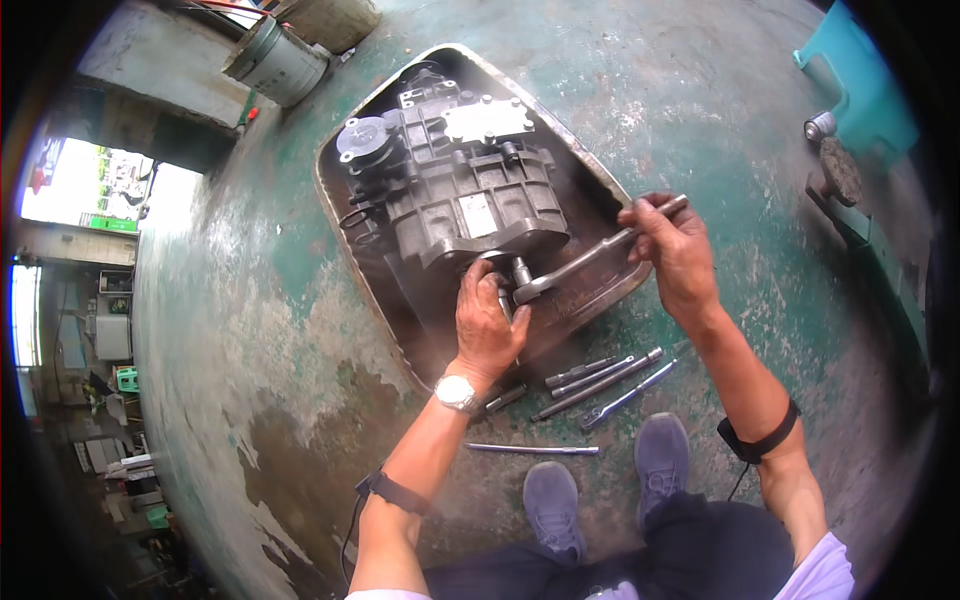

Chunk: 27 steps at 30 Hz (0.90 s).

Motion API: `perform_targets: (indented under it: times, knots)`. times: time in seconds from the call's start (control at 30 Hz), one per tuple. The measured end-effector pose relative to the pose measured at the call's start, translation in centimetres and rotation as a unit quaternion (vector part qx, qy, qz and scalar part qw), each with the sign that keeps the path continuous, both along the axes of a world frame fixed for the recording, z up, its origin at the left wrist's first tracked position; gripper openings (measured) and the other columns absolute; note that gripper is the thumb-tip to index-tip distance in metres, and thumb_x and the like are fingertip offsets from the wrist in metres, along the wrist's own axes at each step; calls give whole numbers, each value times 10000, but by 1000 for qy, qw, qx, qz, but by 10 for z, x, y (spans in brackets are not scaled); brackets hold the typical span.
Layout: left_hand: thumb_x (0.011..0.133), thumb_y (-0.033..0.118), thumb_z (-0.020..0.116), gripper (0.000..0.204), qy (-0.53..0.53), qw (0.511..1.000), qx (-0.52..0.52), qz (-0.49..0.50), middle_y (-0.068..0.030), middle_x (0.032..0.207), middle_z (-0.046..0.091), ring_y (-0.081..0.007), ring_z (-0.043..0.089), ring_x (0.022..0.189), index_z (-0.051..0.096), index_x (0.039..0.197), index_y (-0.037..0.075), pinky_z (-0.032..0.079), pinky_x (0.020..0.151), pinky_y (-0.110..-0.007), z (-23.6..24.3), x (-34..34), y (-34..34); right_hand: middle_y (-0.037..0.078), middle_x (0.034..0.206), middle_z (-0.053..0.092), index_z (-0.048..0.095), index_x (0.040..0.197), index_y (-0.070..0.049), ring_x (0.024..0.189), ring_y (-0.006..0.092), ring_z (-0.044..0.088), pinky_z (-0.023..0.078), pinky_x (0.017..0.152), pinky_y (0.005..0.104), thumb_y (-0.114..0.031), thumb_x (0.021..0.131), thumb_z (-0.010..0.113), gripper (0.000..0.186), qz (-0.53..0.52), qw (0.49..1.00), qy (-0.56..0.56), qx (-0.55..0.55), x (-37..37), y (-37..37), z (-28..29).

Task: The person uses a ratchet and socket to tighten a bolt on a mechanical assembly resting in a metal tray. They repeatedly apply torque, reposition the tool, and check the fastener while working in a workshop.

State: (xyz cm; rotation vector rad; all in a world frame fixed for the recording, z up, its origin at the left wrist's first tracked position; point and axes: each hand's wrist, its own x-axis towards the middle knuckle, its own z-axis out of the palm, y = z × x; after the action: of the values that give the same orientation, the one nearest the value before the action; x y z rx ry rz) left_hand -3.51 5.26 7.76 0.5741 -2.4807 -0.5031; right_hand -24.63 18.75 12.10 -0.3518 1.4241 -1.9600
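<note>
Worn green paint on a grey floor (240, 290), with pale scratches and bare spots. Near the bottom left, a big dark brown patch (310, 440) on it. At the top left, a dull, pale wall (150, 45), with a grey bucket (278, 65) close by. Farther down the left side, a wide opening (90, 180) full of white daylight, and a green box (112, 223) at its bottom edge. Under that, a tall strip of white light (25, 315), then lots of jumbled stuff (100, 455), mostly too small to tell. At the top right, a blue-green stool (870, 80), and below it a long dark green bar (870, 240).
</note>
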Motion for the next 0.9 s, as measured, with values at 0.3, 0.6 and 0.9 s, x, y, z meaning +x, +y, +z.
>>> perform_targets:
  times: [0.3,0.6,0.9]
  knots:
    - [685,71,743,539,14,993,119,-22,-183,1098,594,-345,585,1038,511,1164,-16,489,896,-412,28,-16,8,193,719,627,563,852,-23,711,412,628,498,640,480,-193,811,660,200,309,778,543,-63,81,-55,64]
    - [670,34,725,479,20,1000,12,12,-224,1195,525,-383,562,1058,529,1106,-5,488,890,-419,-14,5,-2,92,940,683,586,1075,-15,643,101,535,486,601,292,-141,912,607,208,-6,993,-82,83,-16,12,-32]
    - [664,37,739,504,21,999,29,13,-217,1222,509,-377,563,1059,530,1121,2,494,883,-410,-12,2,-1,72,918,665,575,1030,-39,626,72,553,505,577,257,-149,934,613,151,-7,998,-56,37,-4,2,-13]
